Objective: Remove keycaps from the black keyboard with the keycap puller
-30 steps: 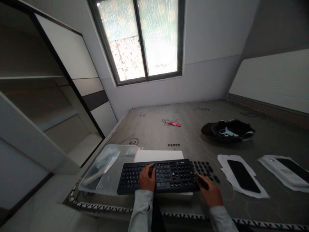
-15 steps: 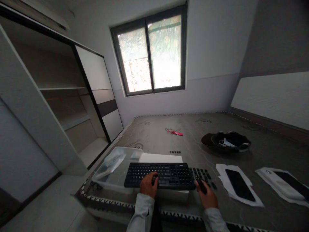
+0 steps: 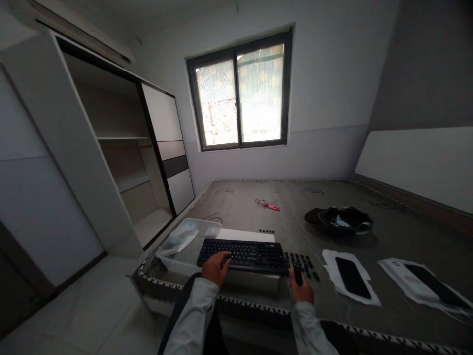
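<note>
A black keyboard lies in front of me, resting on a white box and the rim of a clear plastic tub. My left hand is at its lower left edge, thumb and forefinger apart over the keys, with nothing visible between them. Closed around a small black elongated object, my right hand is just off the keyboard's right end. Loose black keycaps lie in rows beside that hand. A short row of keycaps sits behind the keyboard.
The clear tub holds a plastic bag. Farther back are a red strip and a black cap with something pale in it. Two dark phone-like slabs on white wrapping lie to the right, all on a mattress.
The view has shifted, moving the scene within the frame. My left hand has moved left along the keyboard's front edge, and its thumb and forefinger are wider apart. My right hand still holds the black object.
</note>
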The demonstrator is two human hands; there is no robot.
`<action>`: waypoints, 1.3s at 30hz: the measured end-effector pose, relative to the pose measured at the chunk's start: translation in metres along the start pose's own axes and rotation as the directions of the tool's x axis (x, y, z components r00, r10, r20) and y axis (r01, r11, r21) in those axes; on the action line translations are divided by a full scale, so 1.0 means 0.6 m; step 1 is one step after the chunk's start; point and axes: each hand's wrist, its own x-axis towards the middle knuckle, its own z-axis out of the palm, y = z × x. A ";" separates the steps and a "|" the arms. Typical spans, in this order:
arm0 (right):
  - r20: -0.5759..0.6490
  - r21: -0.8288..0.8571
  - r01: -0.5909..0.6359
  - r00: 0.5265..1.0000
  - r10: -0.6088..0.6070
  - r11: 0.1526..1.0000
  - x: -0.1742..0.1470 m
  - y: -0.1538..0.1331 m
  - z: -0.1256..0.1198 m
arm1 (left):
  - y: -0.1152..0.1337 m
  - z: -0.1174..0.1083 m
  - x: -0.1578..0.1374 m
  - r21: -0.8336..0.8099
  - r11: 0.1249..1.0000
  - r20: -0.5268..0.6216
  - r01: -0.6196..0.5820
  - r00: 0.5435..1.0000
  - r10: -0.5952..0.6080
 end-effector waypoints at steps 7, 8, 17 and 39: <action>0.002 0.043 -0.055 0.999 0.055 0.998 -0.005 -0.001 0.005 | -0.028 -0.022 -0.043 0.095 0.995 0.038 -0.028 0.999 0.024; 0.013 0.056 -0.053 0.999 0.053 0.997 -0.005 -0.002 0.007 | -0.032 -0.021 -0.050 0.103 0.994 0.048 -0.041 0.998 0.036; 0.021 0.008 -0.100 0.995 0.100 0.995 0.013 0.007 0.019 | -0.049 -0.006 -0.057 0.139 0.987 0.066 -0.076 0.996 0.067; -0.072 -0.171 -0.198 0.980 0.188 0.965 0.034 0.028 0.002 | -0.066 0.009 -0.054 0.057 0.998 0.167 0.023 0.985 -0.032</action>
